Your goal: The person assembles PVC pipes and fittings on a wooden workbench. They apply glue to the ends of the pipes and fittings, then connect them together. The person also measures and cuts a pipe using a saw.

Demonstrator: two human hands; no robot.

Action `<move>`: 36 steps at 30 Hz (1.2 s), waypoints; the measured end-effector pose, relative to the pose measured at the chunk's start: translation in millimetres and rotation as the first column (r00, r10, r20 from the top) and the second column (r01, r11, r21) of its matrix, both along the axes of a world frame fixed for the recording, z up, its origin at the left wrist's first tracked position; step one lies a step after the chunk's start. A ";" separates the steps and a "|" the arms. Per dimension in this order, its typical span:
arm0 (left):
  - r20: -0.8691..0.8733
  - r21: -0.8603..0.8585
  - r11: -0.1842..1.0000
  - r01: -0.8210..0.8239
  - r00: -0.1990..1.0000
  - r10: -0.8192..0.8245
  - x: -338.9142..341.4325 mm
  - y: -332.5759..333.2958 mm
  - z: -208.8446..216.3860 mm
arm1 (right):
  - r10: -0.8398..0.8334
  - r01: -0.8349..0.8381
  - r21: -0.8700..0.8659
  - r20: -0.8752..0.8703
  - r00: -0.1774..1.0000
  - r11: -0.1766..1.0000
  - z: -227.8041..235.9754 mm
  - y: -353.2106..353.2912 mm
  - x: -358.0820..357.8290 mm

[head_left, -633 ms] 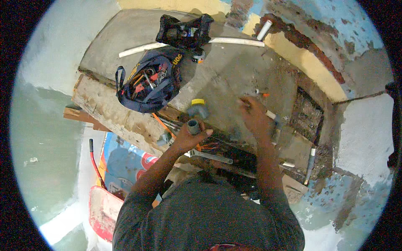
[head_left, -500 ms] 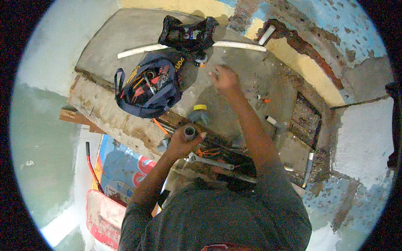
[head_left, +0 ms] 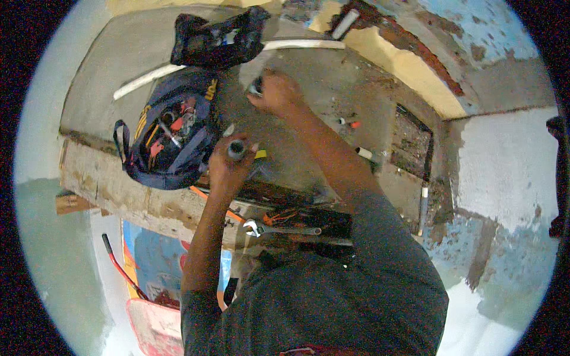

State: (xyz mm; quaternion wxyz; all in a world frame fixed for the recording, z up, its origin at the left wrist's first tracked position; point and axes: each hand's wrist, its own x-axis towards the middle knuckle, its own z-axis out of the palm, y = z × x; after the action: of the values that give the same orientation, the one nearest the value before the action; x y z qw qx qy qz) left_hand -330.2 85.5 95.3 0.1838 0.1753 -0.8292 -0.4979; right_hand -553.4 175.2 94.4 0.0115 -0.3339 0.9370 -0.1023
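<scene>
My left hand [head_left: 224, 173] is closed around a grey pipe fitting [head_left: 236, 149], its round open end facing up. Farther off and to the right, my right hand [head_left: 281, 94] has its fingers closed about a small round can [head_left: 256, 87], which they partly cover. Beside my left hand, a yellow-lidded container [head_left: 260, 155] shows only in part. To the left lies a dark blue tool bag [head_left: 205, 127], open, with pliers and other tools inside. An adjustable wrench [head_left: 285, 230] rests close to my body.
A black bag [head_left: 190, 38] lies at the back, on or beside a long white pipe [head_left: 148, 79]. Short pipe pieces [head_left: 364, 153] lie to the right, near a rectangular recess [head_left: 409, 142] in the slab. A red-handled wheelbarrow [head_left: 155, 323] stands at lower left.
My right hand has reached the small can and closed on it. My left hand has moved forward with the pipe fitting. The view has shifted, so the bags appear farther left.
</scene>
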 end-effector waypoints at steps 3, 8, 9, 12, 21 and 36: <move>-0.064 -0.024 0.999 0.037 0.997 -0.038 -31.2 0.6 -14.4 | -0.019 0.020 -0.026 0.042 0.999 0.999 12.7 44.6 27.8; 0.051 -0.014 0.996 0.094 0.994 -0.093 -74.0 21.0 -49.7 | -0.083 0.083 0.002 0.005 0.997 0.997 19.1 87.6 54.3; 0.052 -0.018 0.992 0.121 0.991 -0.120 -80.1 24.2 -56.9 | -0.084 0.084 0.024 0.014 0.996 0.996 20.0 92.3 57.1; 0.059 -0.040 0.990 0.136 0.989 -0.134 -90.9 32.2 -72.4 | -0.099 0.097 0.069 0.023 0.995 0.993 24.2 101.1 60.3; 0.089 -0.026 0.960 0.280 0.957 -0.277 -126.4 40.9 -73.4 | 0.110 -0.122 0.109 0.108 0.988 0.986 13.5 110.2 32.2; 0.038 -0.060 0.930 0.362 0.932 -0.360 -136.2 36.1 -86.1 | 0.205 -0.258 0.282 0.206 0.957 0.924 12.2 109.2 18.5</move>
State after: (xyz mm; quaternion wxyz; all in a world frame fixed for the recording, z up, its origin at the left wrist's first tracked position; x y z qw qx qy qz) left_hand -466.4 121.6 9.2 0.0838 0.0203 -0.8657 -0.4930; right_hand -534.8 284.4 106.7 0.1562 -0.4265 0.8907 0.0176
